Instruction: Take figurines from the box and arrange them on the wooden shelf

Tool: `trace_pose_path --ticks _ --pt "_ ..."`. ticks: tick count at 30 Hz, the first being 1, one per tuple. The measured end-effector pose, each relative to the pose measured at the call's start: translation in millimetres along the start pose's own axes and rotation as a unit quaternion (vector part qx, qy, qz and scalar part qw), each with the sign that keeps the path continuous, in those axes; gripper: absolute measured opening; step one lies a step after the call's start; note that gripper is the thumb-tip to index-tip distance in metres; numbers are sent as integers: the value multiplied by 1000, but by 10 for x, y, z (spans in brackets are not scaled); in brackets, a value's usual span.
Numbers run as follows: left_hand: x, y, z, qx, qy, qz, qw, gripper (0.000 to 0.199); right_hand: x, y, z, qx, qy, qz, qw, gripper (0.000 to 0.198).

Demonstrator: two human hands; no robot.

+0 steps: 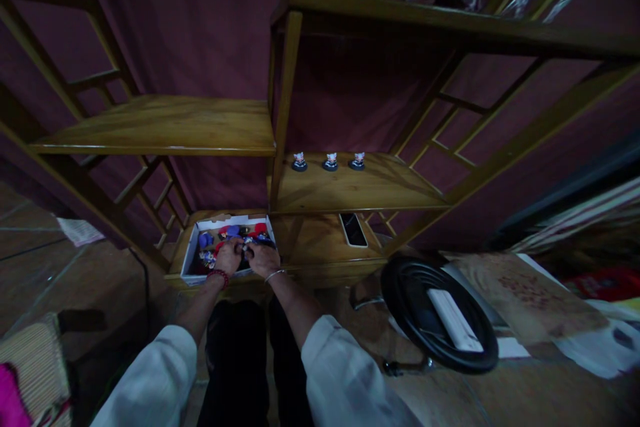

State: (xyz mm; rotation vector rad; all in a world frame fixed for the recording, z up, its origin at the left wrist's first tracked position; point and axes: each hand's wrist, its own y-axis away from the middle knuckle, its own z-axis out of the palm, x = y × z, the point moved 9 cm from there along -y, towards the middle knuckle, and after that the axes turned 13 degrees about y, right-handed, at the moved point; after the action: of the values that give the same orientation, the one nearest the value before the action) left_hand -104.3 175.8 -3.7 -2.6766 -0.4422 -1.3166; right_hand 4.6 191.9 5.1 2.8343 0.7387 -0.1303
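Observation:
A white open box on the bottom shelf holds several small figurines in red, blue and white, among them a blue piece and a red piece. Over its front part, my left hand and my right hand meet with fingers closed around a tiny dark-and-white figurine. Its details are mostly covered by the fingers. Three matching figurines stand in a row on the shelf above right: a left one, a middle one and a right one.
The wooden shelf unit rises in front, with a post between its left and right bays. A phone lies on the lower right shelf. Right of my legs stands a round black stool with a white box on it.

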Motion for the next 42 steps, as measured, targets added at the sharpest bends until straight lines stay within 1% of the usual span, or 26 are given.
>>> trace_pose_path --ticks 4,8,12,20,24,27,32,37,42 --pt "-3 24 -38 8 20 -14 1000 32 0 6 -1 -8 4 -3 1000 33" --pt "-2 33 -37 2 49 -18 999 33 19 20 -17 -20 -2 13 1000 33" --pt "-18 38 -23 -1 73 -24 997 33 25 33 -56 -16 -15 23 999 38" --pt "-91 10 19 -2 84 -9 996 32 92 23 -69 3 -38 64 997 31" --pt "-115 -15 49 -5 59 -4 998 31 113 3 -69 25 -44 65 997 33" --pt "-89 -10 64 -17 27 -7 999 29 118 -9 -60 26 -45 57 997 33" --pt "-51 22 55 -28 -22 -31 999 30 127 -38 -57 20 -70 45 996 32" --pt "6 35 51 -36 -22 -26 999 28 148 -58 -28 0 -89 61 994 34" --pt "-41 24 44 -30 -21 -41 998 26 124 -64 -9 -5 -86 55 995 34"
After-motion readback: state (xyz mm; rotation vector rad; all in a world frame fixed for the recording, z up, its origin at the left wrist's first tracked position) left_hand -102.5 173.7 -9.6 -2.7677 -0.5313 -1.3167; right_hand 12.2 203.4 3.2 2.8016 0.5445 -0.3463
